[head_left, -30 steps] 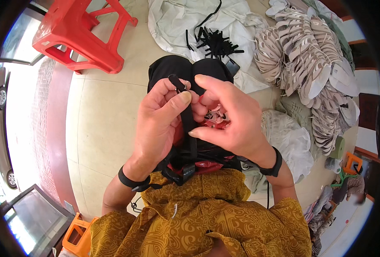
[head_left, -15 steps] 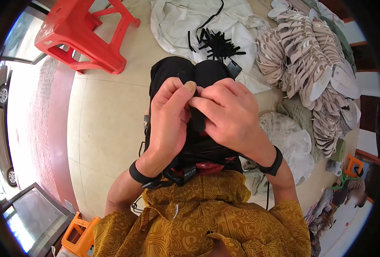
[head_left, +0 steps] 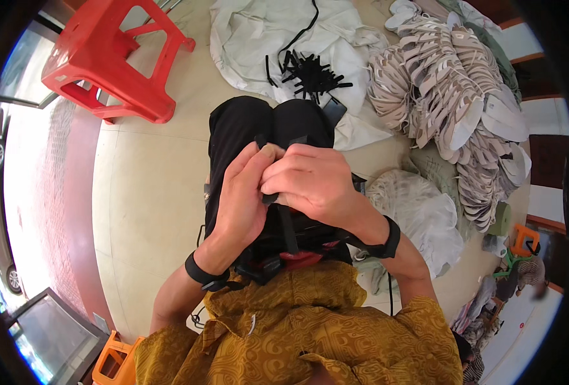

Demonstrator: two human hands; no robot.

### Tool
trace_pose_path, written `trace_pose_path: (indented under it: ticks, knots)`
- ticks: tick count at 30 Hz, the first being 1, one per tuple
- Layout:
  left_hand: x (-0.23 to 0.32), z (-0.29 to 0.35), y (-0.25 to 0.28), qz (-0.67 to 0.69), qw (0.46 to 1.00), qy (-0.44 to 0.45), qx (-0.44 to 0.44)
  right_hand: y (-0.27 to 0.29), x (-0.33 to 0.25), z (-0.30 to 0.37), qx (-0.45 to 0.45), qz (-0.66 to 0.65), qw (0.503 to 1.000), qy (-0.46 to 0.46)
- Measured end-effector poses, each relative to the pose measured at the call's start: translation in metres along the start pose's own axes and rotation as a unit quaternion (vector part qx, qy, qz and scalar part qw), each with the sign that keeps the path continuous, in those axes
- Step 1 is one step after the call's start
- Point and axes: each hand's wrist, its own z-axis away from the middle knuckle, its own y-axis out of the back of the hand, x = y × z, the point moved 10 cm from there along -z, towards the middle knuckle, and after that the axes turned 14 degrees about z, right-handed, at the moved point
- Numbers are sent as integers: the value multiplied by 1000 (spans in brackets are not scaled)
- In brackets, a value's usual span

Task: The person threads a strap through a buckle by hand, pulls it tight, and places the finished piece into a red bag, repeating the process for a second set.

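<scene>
Above my lap, my left hand [head_left: 241,196] and my right hand [head_left: 315,183] meet, both closed on a narrow black strap [head_left: 289,232]. Part of it hangs down from under my right hand toward my waist. Short black ends also poke out above the fingers and between the palms; whether they belong to one piece I cannot tell. My left thumb presses against the right fingers, which curl over and hide the gripped part. Beyond my knees, a heap of short black strips [head_left: 313,76] lies on a white sheet [head_left: 246,64], beside a dark phone [head_left: 334,111].
Stacked beige shoe pieces [head_left: 448,83] lie to the right, with a clear plastic bag [head_left: 419,212] nearer me. A red stool [head_left: 111,61] stands at the far left, an orange stool [head_left: 114,359] at the near left. Another person [head_left: 529,274] is at the right edge.
My hands have come closer together, the right fingers now folded over the strap against my left thumb. A length of strap now shows below my right hand. The whole view has shifted slightly.
</scene>
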Motion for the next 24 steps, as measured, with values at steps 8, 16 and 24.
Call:
trace_pose_path:
  ticks: [8,16,24]
  knots:
    - [-11,9,-9,-35,999,21,-1,-17,46,16,-86,-232,933,-261]
    - [18,6,0,-298,950,-93,-14,-37,49,31,-129,-364,850,-359]
    - [46,8,-33,-533,801,-261,-81,-36,53,35,-72,-393,834,-380]
